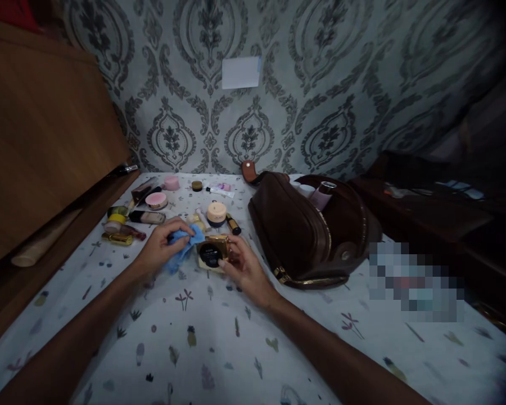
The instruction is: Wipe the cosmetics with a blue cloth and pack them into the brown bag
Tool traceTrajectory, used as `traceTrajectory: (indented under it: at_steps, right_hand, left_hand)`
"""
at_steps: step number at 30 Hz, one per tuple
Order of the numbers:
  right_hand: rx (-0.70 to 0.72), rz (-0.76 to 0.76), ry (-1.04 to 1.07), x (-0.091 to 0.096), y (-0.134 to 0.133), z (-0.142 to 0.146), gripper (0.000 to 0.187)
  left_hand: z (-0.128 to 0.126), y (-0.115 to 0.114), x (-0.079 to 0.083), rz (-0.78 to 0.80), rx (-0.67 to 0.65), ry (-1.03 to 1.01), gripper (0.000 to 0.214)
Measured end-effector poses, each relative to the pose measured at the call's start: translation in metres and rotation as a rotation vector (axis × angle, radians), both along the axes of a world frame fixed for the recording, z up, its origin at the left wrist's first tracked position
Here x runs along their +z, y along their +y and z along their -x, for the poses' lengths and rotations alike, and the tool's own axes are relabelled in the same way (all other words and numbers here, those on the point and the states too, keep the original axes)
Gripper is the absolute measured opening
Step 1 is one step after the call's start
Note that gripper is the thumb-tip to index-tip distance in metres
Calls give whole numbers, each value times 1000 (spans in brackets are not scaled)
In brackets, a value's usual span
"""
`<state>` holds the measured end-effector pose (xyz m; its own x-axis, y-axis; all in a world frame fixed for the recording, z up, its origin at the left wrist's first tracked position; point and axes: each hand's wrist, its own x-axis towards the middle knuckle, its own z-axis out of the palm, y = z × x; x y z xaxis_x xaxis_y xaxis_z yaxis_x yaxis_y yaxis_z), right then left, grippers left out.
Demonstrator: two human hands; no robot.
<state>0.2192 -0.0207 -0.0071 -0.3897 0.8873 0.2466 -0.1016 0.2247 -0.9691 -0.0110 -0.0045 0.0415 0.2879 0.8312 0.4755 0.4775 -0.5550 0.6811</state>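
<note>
Between the fingers and thumb of my left hand (165,243) is a bunched blue cloth (183,250). Its edge comes up against the left side of a gold compact case (211,254) with a round black label. My right hand (247,267) grips that case from its right side, thumb on the front. Just behind the case stand a cream-coloured jar (216,214) and a small dark bottle with a gold band (233,224). A pale tube (203,218) lies beside the jar, partly hidden near the cloth.
A brown leather bag (290,225) lies unzipped on the right, with several containers inside. Several cosmetics, including a pink round compact (156,201) and a gold tube (117,239), lie at the left. A wooden cabinet (46,129) borders the left. A patterned sheet (211,343) covers the surface.
</note>
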Motion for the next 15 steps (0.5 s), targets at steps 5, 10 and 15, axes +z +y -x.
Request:
traceTrajectory:
  at_steps: [5, 10, 15]
  right_hand:
    - [-28, -285, -217, 7, -9, -1, 43]
    - [-56, -342, -268, 8, -10, -1, 42]
    - [-119, -299, -250, 7, -6, 0, 44]
  left_hand:
    - [-24, -22, 5, -397, -65, 179, 27]
    - [-23, -20, 0, -506, -147, 334, 33]
    - [-6, -4, -6, -255, -76, 253, 32]
